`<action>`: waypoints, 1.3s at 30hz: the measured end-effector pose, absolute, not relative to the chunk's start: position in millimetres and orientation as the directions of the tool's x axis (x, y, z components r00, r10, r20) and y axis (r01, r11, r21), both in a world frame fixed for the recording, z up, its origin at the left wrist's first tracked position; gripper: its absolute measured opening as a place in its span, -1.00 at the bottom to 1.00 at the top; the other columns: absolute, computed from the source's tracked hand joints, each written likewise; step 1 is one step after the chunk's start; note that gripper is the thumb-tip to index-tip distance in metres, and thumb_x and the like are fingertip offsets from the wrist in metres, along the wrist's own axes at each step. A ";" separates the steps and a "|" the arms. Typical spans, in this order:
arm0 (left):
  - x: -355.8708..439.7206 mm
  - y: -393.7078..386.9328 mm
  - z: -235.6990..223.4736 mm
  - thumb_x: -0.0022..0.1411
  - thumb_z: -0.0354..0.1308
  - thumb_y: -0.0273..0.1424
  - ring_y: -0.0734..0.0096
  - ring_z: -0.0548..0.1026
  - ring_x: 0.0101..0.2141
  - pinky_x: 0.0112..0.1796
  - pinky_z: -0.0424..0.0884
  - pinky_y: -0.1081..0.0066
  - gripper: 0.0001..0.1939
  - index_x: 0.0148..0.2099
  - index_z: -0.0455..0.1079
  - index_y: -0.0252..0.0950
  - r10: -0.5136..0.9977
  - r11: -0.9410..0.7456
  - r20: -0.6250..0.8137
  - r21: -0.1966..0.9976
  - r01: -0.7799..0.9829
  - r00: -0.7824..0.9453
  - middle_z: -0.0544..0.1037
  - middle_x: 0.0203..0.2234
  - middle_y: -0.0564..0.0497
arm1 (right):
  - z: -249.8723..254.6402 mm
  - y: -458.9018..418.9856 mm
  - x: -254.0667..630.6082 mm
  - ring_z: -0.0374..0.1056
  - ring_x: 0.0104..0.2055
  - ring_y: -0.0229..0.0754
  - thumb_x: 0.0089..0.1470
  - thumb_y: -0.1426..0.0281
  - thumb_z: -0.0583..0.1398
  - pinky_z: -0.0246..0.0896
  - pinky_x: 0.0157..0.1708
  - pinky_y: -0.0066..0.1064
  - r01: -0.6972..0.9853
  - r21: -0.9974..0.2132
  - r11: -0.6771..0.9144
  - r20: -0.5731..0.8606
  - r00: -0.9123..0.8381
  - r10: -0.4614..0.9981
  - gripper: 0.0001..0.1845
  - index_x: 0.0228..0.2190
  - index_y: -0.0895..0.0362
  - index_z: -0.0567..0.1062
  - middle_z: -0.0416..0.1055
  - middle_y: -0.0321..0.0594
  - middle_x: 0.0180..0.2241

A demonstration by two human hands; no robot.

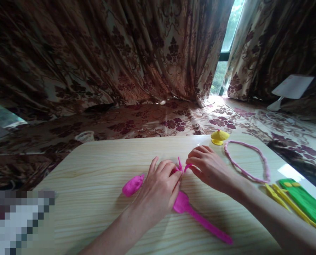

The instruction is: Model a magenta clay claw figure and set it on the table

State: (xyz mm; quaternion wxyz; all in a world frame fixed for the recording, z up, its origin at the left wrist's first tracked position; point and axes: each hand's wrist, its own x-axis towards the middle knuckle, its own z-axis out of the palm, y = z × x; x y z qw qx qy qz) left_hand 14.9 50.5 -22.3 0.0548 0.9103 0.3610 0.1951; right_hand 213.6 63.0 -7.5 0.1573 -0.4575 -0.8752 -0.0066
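Observation:
My left hand (160,184) rests low over the table, its thumb and fingers closed on a bright pink modelling clay piece (179,163) with thin strands sticking up. Facing it from the right, my right hand (207,164) pinches the end of a thin pink clay strand (187,167). Whether both strands belong to one piece I cannot tell, since my left fingers cover part of it. A flat pink clay shape (181,202) with a round head and long strip lies below my left hand. To its left sits a pink clay lump (133,185) with small dark specks.
At the table's (94,166) back right stand a yellow clay form (219,136) and a pale pink clay loop (246,170). Yellow clay strips (293,203) lie beside a green clay slab (303,200). Behind are patterned curtains (147,53) and a white lamp (293,86).

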 end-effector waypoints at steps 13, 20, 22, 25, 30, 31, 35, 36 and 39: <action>9.3 27.1 7.9 0.20 0.04 -0.40 0.36 0.36 -0.13 -0.06 0.25 0.35 -0.83 -0.17 0.42 -0.21 0.867 -0.448 0.281 0.801 0.397 0.411 0.46 -0.24 0.01 | 38.6 -1.7 196.4 0.19 -0.05 -0.11 0.20 0.45 0.03 -0.10 0.13 -0.11 0.737 -0.005 0.676 0.529 -0.572 0.627 -0.79 -0.26 0.19 0.45 0.40 -0.19 -0.20; 6.4 10.3 9.6 0.17 0.10 -0.31 0.32 0.44 -0.22 -0.12 0.29 0.36 -0.77 -0.14 0.46 -0.21 0.905 -0.076 -0.003 0.982 0.170 0.424 0.54 -0.29 0.02 | 33.0 -13.4 191.8 0.15 0.02 -0.13 0.18 0.44 0.07 -0.14 0.15 -0.12 0.669 -0.086 0.739 0.551 -0.586 0.594 -0.71 -0.05 0.13 0.36 0.40 -0.22 -0.14; 6.8 9.7 5.9 0.15 0.12 -0.34 0.32 0.44 -0.25 -0.16 0.30 0.36 -0.81 -0.19 0.47 -0.23 0.900 -0.018 -0.034 0.993 0.115 0.434 0.54 -0.36 0.02 | 32.7 -14.7 190.8 0.13 0.04 -0.13 0.19 0.42 0.05 -0.15 0.16 -0.13 0.658 -0.106 0.746 0.521 -0.602 0.605 -0.67 0.00 0.11 0.32 0.40 -0.22 -0.12; 8.9 9.3 1.1 0.14 0.14 -0.39 0.37 0.42 -0.30 -0.20 0.30 0.39 -0.88 -0.28 0.48 -0.26 0.885 -0.021 -0.012 0.998 0.066 0.465 0.52 -0.40 0.04 | 33.5 -17.3 189.8 0.14 0.05 -0.14 0.22 0.42 0.01 -0.12 0.15 -0.16 0.642 -0.135 0.755 0.491 -0.618 0.614 -0.66 0.03 0.12 0.29 0.41 -0.22 -0.11; 11.3 8.7 0.8 0.12 0.16 -0.38 0.42 0.38 -0.35 -0.25 0.29 0.43 -0.89 -0.36 0.47 -0.30 0.884 0.051 -0.038 0.999 -0.017 0.467 0.50 -0.41 0.02 | 31.2 -21.0 194.6 0.11 0.11 -0.06 0.15 0.46 0.09 -0.04 0.12 -0.12 0.623 -0.152 0.768 0.553 -0.590 0.588 -0.62 0.02 0.13 0.29 0.34 -0.14 0.00; 11.1 8.4 1.5 0.12 0.16 -0.37 0.43 0.38 -0.37 -0.26 0.29 0.44 -0.88 -0.37 0.46 -0.32 0.883 0.107 -0.078 0.994 -0.036 0.462 0.49 -0.44 0.02 | 30.1 -21.1 195.9 0.11 0.11 -0.06 0.11 0.50 0.12 0.00 0.11 -0.14 0.634 -0.184 0.751 0.600 -0.533 0.597 -0.60 0.01 0.13 0.30 0.30 -0.12 0.03; 10.9 5.0 3.6 0.12 0.16 -0.38 0.41 0.40 -0.32 -0.19 0.29 0.40 -0.86 -0.31 0.47 -0.35 0.857 0.372 -0.254 0.907 -0.196 0.449 0.50 -0.43 -0.02 | 23.6 -19.6 196.5 0.30 -0.10 -0.19 -0.02 0.57 0.20 0.26 -0.14 -0.42 0.604 -0.420 0.678 0.662 -0.307 0.684 -0.62 -0.12 0.13 0.36 0.37 -0.13 -0.12; 11.5 3.6 3.8 0.11 0.17 -0.40 0.40 0.41 -0.30 -0.16 0.28 0.38 -0.86 -0.30 0.48 -0.36 0.847 0.423 -0.284 0.872 -0.245 0.450 0.50 -0.42 -0.03 | 21.3 -19.0 195.2 0.33 -0.17 -0.22 -0.03 0.56 0.22 0.29 -0.23 -0.46 0.567 -0.464 0.680 0.645 -0.310 0.698 -0.66 -0.16 0.13 0.37 0.38 -0.15 -0.19; 14.7 -0.9 4.7 0.07 0.21 -0.42 0.40 0.42 -0.28 -0.12 0.29 0.36 -0.87 -0.30 0.49 -0.37 0.815 0.525 -0.358 0.789 -0.320 0.456 0.51 -0.41 -0.04 | 13.2 -17.6 190.6 0.35 -0.31 -0.27 -0.03 0.55 0.22 0.30 -0.37 -0.49 0.477 -0.552 0.684 0.589 -0.357 0.725 -0.73 -0.23 0.12 0.38 0.39 -0.20 -0.31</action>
